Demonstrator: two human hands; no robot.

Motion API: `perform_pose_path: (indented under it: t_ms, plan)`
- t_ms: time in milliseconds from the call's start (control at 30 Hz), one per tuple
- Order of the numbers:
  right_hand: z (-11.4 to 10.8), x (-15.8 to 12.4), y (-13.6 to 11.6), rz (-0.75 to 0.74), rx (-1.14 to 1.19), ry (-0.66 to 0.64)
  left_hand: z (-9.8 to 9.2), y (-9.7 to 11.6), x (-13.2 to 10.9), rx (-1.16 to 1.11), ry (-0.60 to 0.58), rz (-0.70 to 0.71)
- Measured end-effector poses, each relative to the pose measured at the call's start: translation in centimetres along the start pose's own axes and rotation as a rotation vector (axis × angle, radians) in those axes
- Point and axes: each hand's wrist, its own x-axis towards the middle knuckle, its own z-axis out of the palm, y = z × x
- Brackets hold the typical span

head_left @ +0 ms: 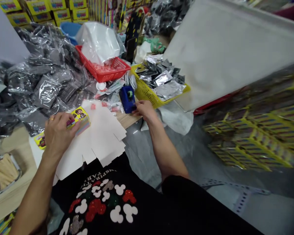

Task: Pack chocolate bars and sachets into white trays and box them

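Observation:
My left hand (60, 132) lies over a long yellow printed box (82, 114), thumb and fingers closed around it. The box rests on flat white card sheets (103, 135) with slits along their near edge. My right hand (147, 111) reaches to the near right end of a blue tape dispenser (127, 99), which carries a small greenish roll. Its fingertips are pinched together at the dispenser's edge; whether a strip of tape is between them I cannot make out. Small pink and white pieces (115, 107) lie beside the dispenser.
Grey items in clear bags (49, 88) are heaped at left. Behind stand a red basket (100, 76) and a yellow basket (147, 94) of silver packets. Wooden sticks (3, 171) fill a tray at lower left. Yellow boxes (254, 140) are stacked at right beyond the table edge.

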Motion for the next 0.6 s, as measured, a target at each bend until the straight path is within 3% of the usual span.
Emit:
perform_pose_path:
  t_ms: [167,400,533,600]
  plan:
    - [0.4,-1.0,-0.3,-0.001,0.096,-0.029,0.0,-0.2,-0.3,0.041,0.004,0.019]
    - [1.6,-2.8,2.0,0.013,0.151,0.064,0.3,-0.1,-0.3,-0.003,-0.005,-0.014]
    - [1.0,-4.2,2.8,-0.007,0.076,0.120,-2.1,-0.5,-2.4,0.011,-0.004,0.013]
    - [0.5,-5.2,3.0,-0.086,0.004,0.161,-4.0,-1.3,-4.2,0.023,-0.002,-0.013]
